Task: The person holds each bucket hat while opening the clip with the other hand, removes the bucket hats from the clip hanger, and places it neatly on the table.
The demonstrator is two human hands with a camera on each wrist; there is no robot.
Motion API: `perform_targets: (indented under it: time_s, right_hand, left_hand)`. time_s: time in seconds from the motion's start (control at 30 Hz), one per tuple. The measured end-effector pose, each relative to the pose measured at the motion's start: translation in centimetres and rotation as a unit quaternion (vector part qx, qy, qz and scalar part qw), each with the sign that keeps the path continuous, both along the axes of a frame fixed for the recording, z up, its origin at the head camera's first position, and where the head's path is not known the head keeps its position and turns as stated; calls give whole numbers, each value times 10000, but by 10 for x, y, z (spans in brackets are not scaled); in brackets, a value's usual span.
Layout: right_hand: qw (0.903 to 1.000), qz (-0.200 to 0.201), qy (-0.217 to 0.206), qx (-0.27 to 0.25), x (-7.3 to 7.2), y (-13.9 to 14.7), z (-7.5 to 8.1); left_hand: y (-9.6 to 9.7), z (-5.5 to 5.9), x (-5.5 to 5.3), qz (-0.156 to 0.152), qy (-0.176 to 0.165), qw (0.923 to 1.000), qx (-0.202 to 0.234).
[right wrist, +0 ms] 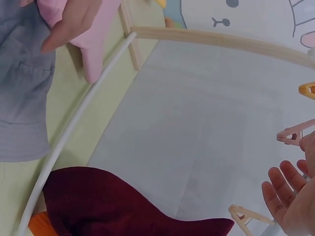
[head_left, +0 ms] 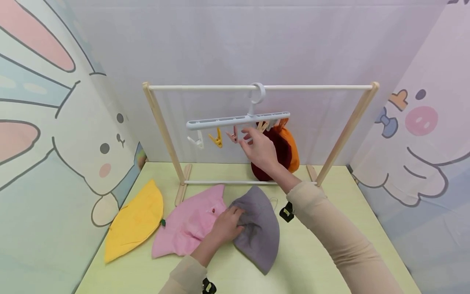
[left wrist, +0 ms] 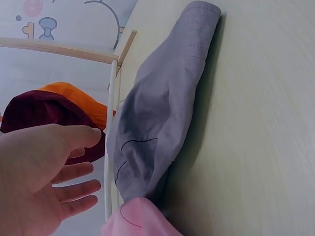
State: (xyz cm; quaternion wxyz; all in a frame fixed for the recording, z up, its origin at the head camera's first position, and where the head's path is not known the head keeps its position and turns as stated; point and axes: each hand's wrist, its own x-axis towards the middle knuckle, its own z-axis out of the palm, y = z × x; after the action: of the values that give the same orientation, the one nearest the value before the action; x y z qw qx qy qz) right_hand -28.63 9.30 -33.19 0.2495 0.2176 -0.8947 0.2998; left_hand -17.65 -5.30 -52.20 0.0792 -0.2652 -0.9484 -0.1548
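My right hand (head_left: 260, 150) is raised just under the white hanger (head_left: 235, 121), its fingers loosely bent beside a pink clip (head_left: 233, 134); in the right wrist view the thumb tip is close to that clip, and whether they touch is unclear. My left hand (head_left: 227, 224) hovers over a grey bucket hat (head_left: 262, 232), fingers spread and holding nothing in the left wrist view. Beside it lies a pink hat (head_left: 191, 222). Behind my right hand a dark red hat (head_left: 280, 149) and an orange hat (head_left: 293, 149) hang from the hanger's right part.
A white clip (head_left: 198, 140), yellow clip (head_left: 217, 138), beige clip (head_left: 262, 126) and orange clip (head_left: 282, 123) line the hanger. It hooks over the white rail (head_left: 205, 87) of a wooden-legged rack. A yellow hat (head_left: 136, 220) lies left on the table (head_left: 330, 253). Printed cloth walls enclose it.
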Motion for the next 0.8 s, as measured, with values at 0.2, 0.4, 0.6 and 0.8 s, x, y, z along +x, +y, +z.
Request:
perform_targets:
  time_s: [0.2, 0.4, 0.6, 0.8]
  right_hand:
    - [10000, -75, 42, 43, 0, 8, -3]
    - [9998, -142, 109, 56, 1, 15, -6]
    - [9994, -201, 281, 43, 0, 24, -10]
    - [9991, -285, 297, 50, -3, 34, -15]
  left_hand:
    - [-2, 7, 1, 42, -58, 9999, 96]
    - [-4, 13, 1, 18, -8, 9999, 161]
    - [-5, 17, 1, -3, 243, 9995, 211]
    - [-7, 22, 1, 64, 438, 9984, 338]
